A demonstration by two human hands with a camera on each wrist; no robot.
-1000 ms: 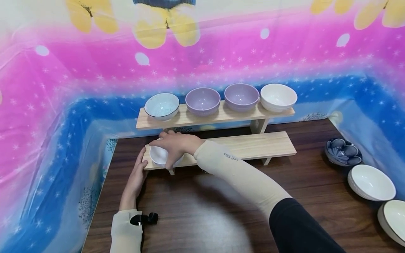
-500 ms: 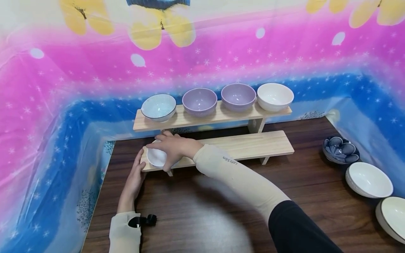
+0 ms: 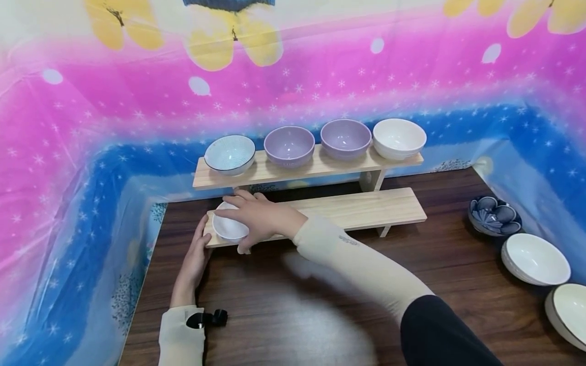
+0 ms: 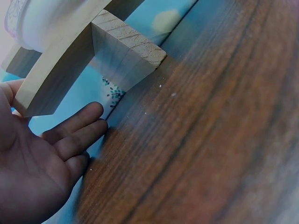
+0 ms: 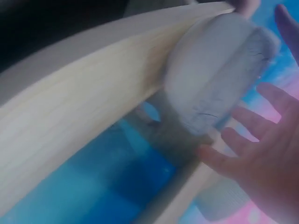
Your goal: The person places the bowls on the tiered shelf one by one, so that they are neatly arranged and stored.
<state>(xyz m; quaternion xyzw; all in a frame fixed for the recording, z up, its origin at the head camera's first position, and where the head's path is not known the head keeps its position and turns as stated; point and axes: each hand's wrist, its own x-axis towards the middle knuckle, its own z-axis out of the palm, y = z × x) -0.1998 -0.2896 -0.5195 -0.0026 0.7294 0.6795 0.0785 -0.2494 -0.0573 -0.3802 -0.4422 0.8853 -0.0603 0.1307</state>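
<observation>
In the head view, a small white bowl (image 3: 227,223) sits at the left end of the lower wooden shelf (image 3: 366,211); its right side is hidden. My right hand (image 3: 263,217) spreads over that side. The right wrist view shows straight, parted fingers (image 5: 252,122) apart from the bowl (image 5: 210,70), which has faint patterning near its rim. My left hand (image 3: 197,256) touches the shelf's left end with thumb and forefinger. Below the plank (image 4: 56,70) in the left wrist view, its other fingers (image 4: 81,135) stretch out straight.
On the upper shelf (image 3: 274,175) stand a pale blue bowl (image 3: 230,155), two purple bowls (image 3: 289,146) and a white bowl (image 3: 399,138). A dark patterned bowl (image 3: 494,216), a white bowl (image 3: 535,259) and a cream bowl (image 3: 569,315) line the table's (image 3: 366,284) right side.
My right hand has loosened from the bowl and drawn slightly to the right, uncovering more of it. The left hand keeps its place at the shelf end. The head view has shifted slightly.
</observation>
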